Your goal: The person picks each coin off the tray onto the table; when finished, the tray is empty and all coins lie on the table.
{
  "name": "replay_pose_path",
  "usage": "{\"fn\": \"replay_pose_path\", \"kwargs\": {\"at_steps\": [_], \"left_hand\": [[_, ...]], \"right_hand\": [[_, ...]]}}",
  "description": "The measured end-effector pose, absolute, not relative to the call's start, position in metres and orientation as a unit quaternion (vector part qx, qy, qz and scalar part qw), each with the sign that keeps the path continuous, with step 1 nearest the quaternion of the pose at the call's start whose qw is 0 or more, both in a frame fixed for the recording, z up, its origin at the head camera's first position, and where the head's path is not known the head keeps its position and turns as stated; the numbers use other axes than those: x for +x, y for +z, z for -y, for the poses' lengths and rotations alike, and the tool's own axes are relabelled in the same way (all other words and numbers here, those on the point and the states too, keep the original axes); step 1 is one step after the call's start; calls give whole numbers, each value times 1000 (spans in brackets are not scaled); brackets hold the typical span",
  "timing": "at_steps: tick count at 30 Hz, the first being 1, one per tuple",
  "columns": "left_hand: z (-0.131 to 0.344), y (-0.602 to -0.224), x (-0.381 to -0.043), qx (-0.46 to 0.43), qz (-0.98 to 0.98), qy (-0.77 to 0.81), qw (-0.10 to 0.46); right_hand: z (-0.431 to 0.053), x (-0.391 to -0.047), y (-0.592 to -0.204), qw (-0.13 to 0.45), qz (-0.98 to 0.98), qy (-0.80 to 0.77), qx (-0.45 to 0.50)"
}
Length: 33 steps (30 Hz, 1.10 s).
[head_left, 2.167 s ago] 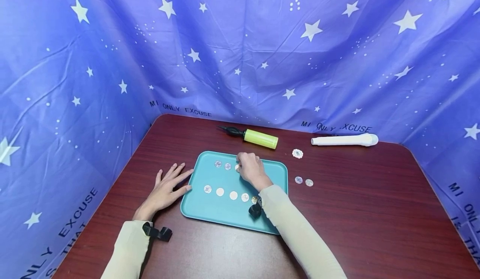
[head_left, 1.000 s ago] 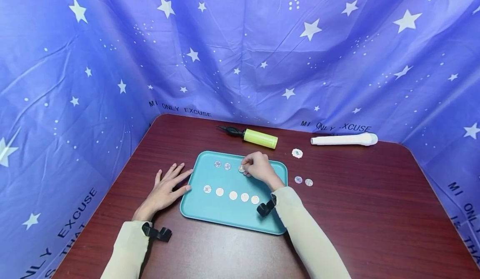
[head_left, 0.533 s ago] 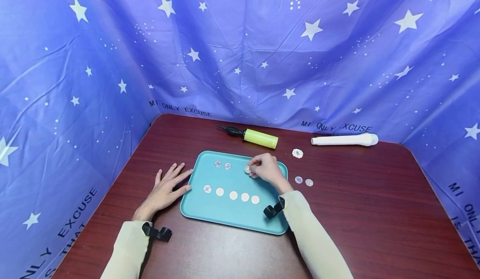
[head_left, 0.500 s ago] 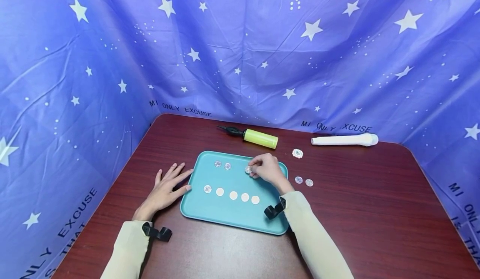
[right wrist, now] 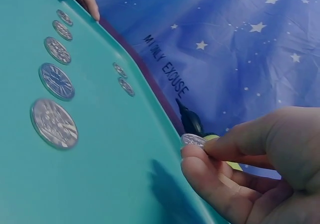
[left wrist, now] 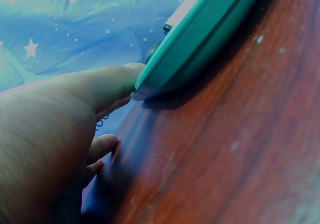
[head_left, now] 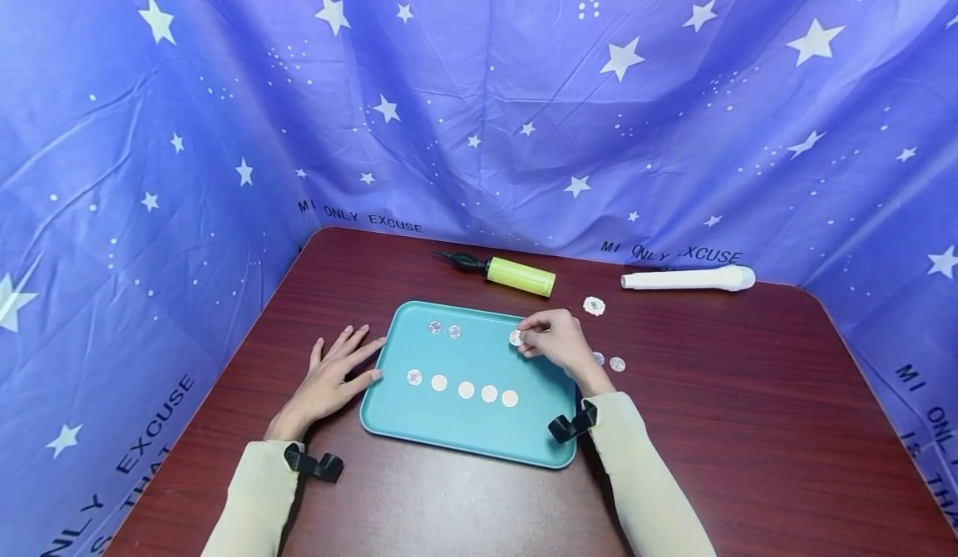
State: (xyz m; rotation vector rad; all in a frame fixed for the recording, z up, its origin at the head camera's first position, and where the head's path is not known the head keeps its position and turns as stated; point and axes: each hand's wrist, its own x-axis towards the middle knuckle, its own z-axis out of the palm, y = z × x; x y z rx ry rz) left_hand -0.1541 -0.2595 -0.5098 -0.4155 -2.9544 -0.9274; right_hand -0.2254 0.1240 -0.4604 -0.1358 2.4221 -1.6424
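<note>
In the head view, my right hand pinches a silvery coin between thumb and fingers above the right part of the teal tray. The right wrist view shows this coin at the fingertips, tilted and partly covered by them. Two coins lie at the tray's far left, and a near row of several coins crosses its middle. My left hand rests on the table with fingers spread, its thumb and forefinger touching the tray's left rim.
Right of the tray lie two more coins, one partly hidden by my right hand. A scalloped white token sits behind them. At the back are a yellow-green hand pump and a white wand-like stick. Starry curtains enclose the table.
My right hand has moved right across the tray's far side, carrying the coin from beside the two far coins. The left hand and the other coins have stayed in place.
</note>
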Motion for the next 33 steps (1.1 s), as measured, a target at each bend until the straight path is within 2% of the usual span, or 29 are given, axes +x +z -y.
{"fn": "replay_pose_path", "kwargs": {"at_steps": [33], "left_hand": [[261, -511, -155, -132, 946, -296, 7]], "right_hand": [[-225, -209, -455, 69, -799, -597, 8]]}}
